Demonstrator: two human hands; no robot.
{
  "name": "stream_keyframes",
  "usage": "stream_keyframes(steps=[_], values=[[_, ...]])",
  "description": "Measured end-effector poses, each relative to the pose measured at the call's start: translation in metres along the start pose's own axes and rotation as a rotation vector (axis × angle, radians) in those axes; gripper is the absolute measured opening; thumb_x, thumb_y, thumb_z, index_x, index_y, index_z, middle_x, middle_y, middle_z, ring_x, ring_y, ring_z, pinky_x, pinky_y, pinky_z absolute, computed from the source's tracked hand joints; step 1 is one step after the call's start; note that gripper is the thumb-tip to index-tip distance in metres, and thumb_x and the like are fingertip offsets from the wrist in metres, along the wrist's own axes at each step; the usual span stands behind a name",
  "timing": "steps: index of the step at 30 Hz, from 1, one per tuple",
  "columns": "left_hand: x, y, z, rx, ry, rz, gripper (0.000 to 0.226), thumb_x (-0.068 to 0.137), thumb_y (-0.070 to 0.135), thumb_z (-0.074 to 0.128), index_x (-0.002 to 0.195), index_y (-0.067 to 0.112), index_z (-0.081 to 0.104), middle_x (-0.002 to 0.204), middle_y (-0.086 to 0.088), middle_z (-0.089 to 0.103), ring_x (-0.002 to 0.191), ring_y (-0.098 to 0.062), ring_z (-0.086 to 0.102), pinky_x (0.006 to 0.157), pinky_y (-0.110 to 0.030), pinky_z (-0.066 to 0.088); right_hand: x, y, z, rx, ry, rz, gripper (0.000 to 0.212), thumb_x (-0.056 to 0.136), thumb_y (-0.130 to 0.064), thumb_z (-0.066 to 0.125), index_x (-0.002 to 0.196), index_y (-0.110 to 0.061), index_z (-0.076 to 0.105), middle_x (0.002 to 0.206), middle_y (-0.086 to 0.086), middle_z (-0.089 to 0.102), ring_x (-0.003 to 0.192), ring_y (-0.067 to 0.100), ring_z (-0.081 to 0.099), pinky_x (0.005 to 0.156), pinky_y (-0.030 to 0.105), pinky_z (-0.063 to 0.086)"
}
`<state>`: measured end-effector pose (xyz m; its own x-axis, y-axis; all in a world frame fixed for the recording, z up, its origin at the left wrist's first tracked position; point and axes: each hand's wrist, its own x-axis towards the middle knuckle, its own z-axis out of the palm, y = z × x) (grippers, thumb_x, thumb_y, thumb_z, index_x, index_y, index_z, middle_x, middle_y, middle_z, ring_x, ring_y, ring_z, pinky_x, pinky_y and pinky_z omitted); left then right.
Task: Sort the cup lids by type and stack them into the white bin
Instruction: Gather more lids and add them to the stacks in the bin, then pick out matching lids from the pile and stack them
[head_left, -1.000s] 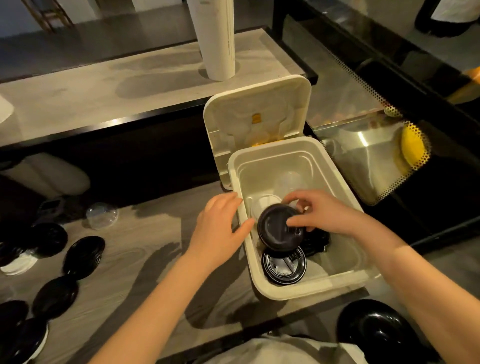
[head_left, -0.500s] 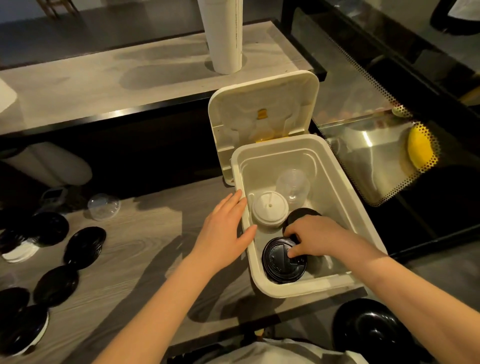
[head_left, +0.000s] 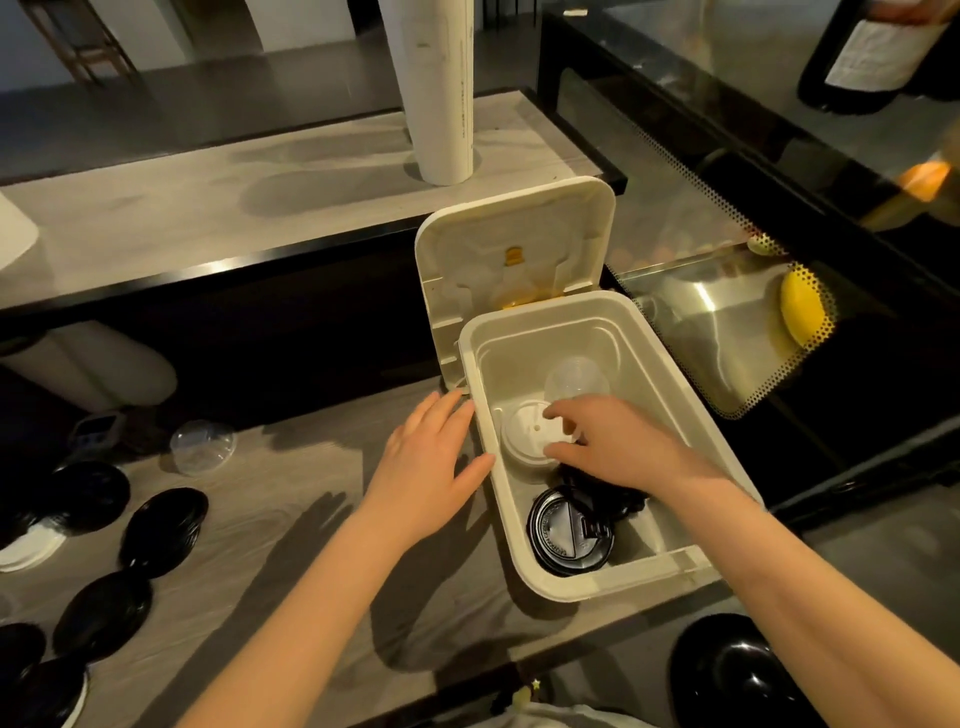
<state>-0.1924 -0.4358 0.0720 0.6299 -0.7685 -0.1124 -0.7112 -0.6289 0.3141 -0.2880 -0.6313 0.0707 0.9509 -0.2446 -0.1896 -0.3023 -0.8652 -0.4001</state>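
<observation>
Sorting station, head view. The white bin stands open on the table, its hinged cover tipped back. Inside are a white lid stack at the left wall, a clear lid behind it and a black sip lid toward the near end. More dark lids lie partly hidden under the right wrist. The left hand rests flat against the bin's outer wall, fingers straight, steadying it. The right hand hangs over the white stack with thumb and forefinger loosely spread and closed on nothing. Whether the tips touch cannot be told. Unsorted black lids and a clear dome lid lie on the table to the left. Such lids are probably light, thin, springy and slick, so they are best pinched at the rim, where they are stiffest.
</observation>
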Motion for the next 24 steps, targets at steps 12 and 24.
stream_keyframes(steps=[12,24], values=[[-0.066,-0.119,-0.032,0.055,-0.002,-0.296,0.06,0.095,0.046,0.041,0.146,0.018,0.027,0.157,-0.002,0.017,0.145,-0.02,0.007,0.115,-0.041,0.015,0.05,-0.147,0.037,-0.137,0.079,-0.229,0.045,0.092,-0.04,0.052,0.134,-0.024,0.046,0.13,0.001,0.053,0.117,0.021,0.052,0.092,0.038,0.049],[-0.185,-0.276,-0.008,-0.027,-0.066,-0.669,0.063,0.093,0.044,0.048,0.146,0.016,0.028,0.153,-0.003,0.024,0.142,-0.022,0.014,0.112,-0.04,0.028,0.083,-0.276,0.157,-0.13,-0.305,-0.246,0.047,0.092,-0.038,0.053,0.135,-0.022,0.044,0.131,0.005,0.053,0.116,0.024,0.053,0.09,0.04,0.049]])
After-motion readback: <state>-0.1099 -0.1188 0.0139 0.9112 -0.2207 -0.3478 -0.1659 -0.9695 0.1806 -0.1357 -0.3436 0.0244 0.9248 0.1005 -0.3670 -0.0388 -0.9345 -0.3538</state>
